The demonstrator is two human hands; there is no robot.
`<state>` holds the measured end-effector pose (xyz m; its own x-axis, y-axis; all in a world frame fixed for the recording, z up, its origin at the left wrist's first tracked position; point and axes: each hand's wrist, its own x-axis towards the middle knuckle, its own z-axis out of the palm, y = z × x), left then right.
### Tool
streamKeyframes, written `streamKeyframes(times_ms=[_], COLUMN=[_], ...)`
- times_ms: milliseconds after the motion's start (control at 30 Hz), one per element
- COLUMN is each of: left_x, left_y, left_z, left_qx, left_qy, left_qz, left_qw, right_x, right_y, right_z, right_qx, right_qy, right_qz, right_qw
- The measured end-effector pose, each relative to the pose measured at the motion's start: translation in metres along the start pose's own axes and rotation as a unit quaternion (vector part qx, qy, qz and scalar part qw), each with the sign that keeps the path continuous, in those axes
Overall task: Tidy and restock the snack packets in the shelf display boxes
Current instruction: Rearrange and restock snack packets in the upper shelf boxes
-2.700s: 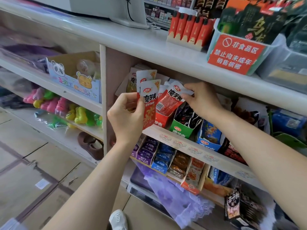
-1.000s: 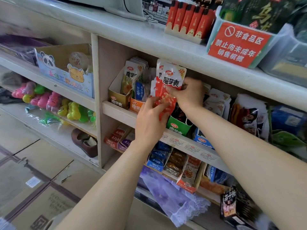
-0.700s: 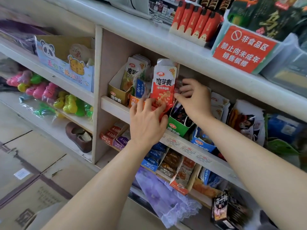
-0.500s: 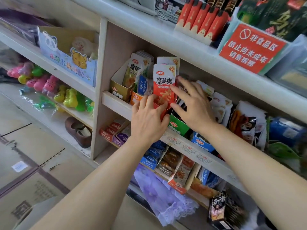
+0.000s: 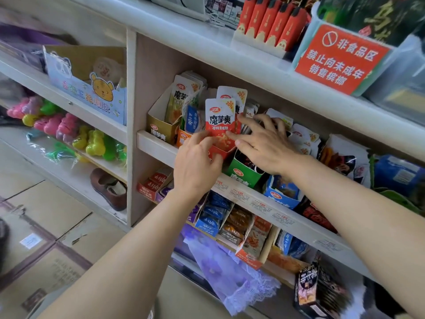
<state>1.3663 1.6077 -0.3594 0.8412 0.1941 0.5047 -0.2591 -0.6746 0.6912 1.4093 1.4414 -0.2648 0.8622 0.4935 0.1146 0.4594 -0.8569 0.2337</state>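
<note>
Red and white snack packets [image 5: 219, 118] stand upright in a red display box [image 5: 222, 153] on the middle shelf [image 5: 154, 143]. My left hand [image 5: 195, 164] rests on the front of this box, with its fingertips touching the lower part of the front packet. My right hand [image 5: 264, 143] lies with spread fingers against the right side of the red packets and over the green display box [image 5: 241, 174]. A yellow box [image 5: 161, 130] with yellow packets stands to the left, and a blue box [image 5: 280, 194] to the right.
More snack boxes [image 5: 220, 217] fill the shelf below, with a purple lace cloth [image 5: 232, 268] hanging under them. A red sign [image 5: 340, 58] and red packs [image 5: 271, 21] sit on the counter top. Toys [image 5: 69, 132] and a brown shoe [image 5: 108, 187] lie in the left bay.
The red packets went from my hands down into the red box. My left hand stayed on the box front while my right hand opened and settled flat beside the packets.
</note>
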Motion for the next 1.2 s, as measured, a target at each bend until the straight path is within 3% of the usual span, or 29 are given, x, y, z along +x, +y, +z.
streamKeyframes(times_ms=[133, 267, 567, 700, 800, 967, 1200], left_x=[0.008, 0.011, 0.006, 0.004, 0.003, -0.003, -0.005], left_y=[0.0, 0.004, 0.005, 0.007, 0.015, 0.023, 0.02], left_z=[0.001, 0.0, -0.01, -0.008, -0.003, 0.014, 0.014], left_qx=[0.015, 0.062, 0.139, 0.09, 0.069, 0.158, 0.192], left_qy=[-0.05, -0.087, -0.082, -0.015, -0.021, -0.099, -0.11], left_qz=[-0.017, -0.025, -0.02, -0.009, 0.026, 0.028, 0.04], left_qw=[0.999, 0.994, 0.987, 0.996, 0.997, 0.982, 0.974], right_x=[0.0, -0.009, -0.068, -0.114, -0.148, -0.183, -0.2], right_y=[0.007, 0.014, 0.034, 0.044, 0.047, 0.042, 0.042], right_z=[-0.001, -0.002, 0.006, 0.014, 0.023, 0.05, 0.067], right_qx=[0.024, 0.126, 0.235, 0.241, 0.211, 0.154, 0.131], right_qy=[-0.002, 0.061, 0.253, 0.299, 0.328, 0.245, 0.172], right_qz=[-0.027, 0.004, 0.08, 0.155, 0.207, 0.304, 0.24], right_qw=[0.999, 0.99, 0.935, 0.91, 0.897, 0.908, 0.946])
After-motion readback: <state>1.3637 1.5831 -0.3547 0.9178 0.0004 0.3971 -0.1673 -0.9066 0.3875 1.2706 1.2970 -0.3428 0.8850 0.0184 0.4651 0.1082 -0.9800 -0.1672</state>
